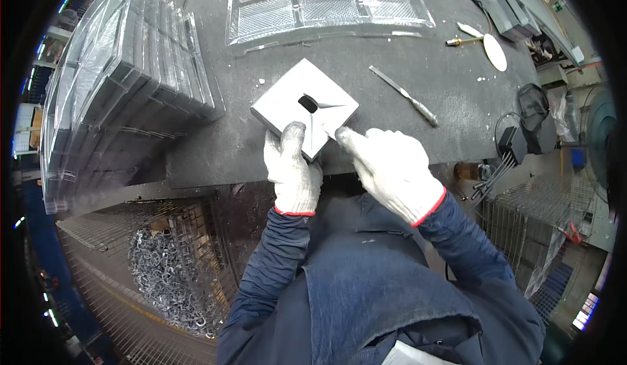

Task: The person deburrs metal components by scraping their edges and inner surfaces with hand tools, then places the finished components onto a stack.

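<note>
A white square box-like piece [294, 94] with a dark oval slot in its top sits tilted cornerwise before me, near the table's front edge. Creases or seams run from the slot toward its edges. My left hand [295, 172], in a white knit glove with a red cuff, grips its lower left side, thumb on top. My right hand [392, 166], gloved alike, is closed with its fingertips at the piece's lower right edge. Whatever those fingers pinch is hidden. A slim flat-bladed tool [405, 96] with a handle lies to the right.
Stacked clear plastic trays [140, 71] rise at the left. Another clear compartmented tray [326, 22] lies at the back of the dark table [248, 159]. A white oval object [494, 53] sits at far right. Below left, a wire basket holds many metal rings [173, 277].
</note>
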Demonstrator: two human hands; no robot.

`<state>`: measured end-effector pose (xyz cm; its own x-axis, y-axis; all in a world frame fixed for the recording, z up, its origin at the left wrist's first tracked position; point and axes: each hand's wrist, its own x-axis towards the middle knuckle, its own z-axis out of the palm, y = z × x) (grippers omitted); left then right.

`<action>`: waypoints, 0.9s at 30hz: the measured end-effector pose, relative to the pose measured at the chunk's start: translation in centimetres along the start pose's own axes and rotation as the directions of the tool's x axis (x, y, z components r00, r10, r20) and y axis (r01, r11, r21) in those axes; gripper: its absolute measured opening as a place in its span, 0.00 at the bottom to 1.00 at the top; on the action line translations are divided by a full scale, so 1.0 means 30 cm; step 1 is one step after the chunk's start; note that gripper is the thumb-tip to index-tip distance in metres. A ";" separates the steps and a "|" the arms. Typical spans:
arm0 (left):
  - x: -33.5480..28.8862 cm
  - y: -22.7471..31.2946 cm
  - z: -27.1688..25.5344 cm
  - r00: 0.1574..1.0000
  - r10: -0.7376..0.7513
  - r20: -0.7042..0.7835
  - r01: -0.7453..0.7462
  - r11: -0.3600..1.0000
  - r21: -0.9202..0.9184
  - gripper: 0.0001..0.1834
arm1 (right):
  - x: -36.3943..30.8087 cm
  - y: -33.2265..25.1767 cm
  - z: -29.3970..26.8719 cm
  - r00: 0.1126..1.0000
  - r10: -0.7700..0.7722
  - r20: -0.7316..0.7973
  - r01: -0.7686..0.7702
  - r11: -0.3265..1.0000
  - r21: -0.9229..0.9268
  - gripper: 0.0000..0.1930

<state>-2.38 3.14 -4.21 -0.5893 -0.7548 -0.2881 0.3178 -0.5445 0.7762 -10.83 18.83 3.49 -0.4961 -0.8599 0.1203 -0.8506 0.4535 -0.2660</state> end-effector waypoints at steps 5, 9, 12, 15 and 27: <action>-0.015 0.016 0.052 0.995 -0.025 0.101 0.017 0.997 0.077 0.32 | 0.082 0.029 0.124 0.921 -0.012 -0.389 0.024 0.999 0.027 0.21; -0.006 -0.015 -0.020 0.992 0.093 0.082 -0.103 0.986 0.127 0.36 | 0.017 -0.007 0.024 0.991 0.019 -0.130 -0.023 0.999 -0.028 0.21; -0.008 0.020 0.007 0.991 0.025 0.129 -0.043 0.990 0.135 0.36 | 0.077 0.026 0.063 0.922 -0.056 -0.382 0.091 0.993 0.075 0.21; -0.021 -0.007 -0.013 0.989 0.069 0.128 -0.093 0.978 0.188 0.36 | 0.067 0.002 0.112 0.959 -0.031 -0.281 0.034 0.999 0.003 0.19; 0.020 -0.034 -0.015 0.991 0.093 0.091 -0.095 0.995 0.019 0.35 | -0.015 0.010 0.007 0.999 0.048 -0.024 -0.047 0.999 0.006 0.22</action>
<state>-2.71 3.08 -5.44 -0.6219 -0.7661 -0.1623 0.3587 -0.4630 0.8105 -10.83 19.30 3.17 -0.5399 -0.8316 0.1302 -0.8251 0.4924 -0.2769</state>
